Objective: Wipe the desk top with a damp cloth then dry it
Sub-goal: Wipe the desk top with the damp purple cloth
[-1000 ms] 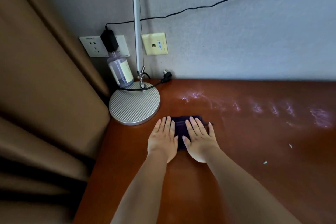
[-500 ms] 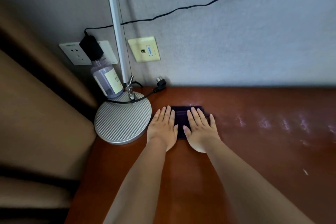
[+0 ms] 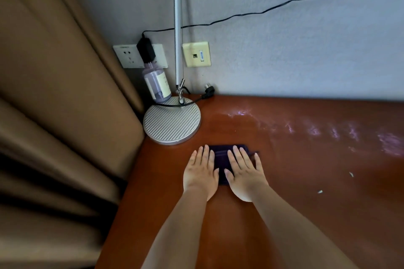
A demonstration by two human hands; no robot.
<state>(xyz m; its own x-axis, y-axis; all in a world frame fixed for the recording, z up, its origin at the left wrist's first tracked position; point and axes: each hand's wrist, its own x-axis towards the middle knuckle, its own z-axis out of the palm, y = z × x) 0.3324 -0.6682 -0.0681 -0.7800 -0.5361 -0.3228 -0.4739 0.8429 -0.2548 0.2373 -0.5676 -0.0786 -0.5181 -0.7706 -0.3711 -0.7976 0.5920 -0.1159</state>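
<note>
- Pressing both palms flat, I hold the dark cloth [image 3: 220, 159] at centre frame on the desk top [image 3: 306, 181], just below the round lamp base [image 3: 171, 124].
- Left hand [image 3: 200, 172]: fingers straight, close together, on the cloth's left part.
- Right hand [image 3: 244, 172]: fingers straight, slightly spread, on its right part.
- Judgement: wiping stage. Keep even palm pressure, run overlapping strokes, and steer round the lamp base and its cord [image 3: 196, 99].
- Judgement: the pale smears [image 3: 328, 131] at right and the scraps want a pass.
- Count: one cloth, two hands, one lamp, one bottle [image 3: 156, 83], two wall plates, two pale scraps [image 3: 319, 191] at lower right.
</note>
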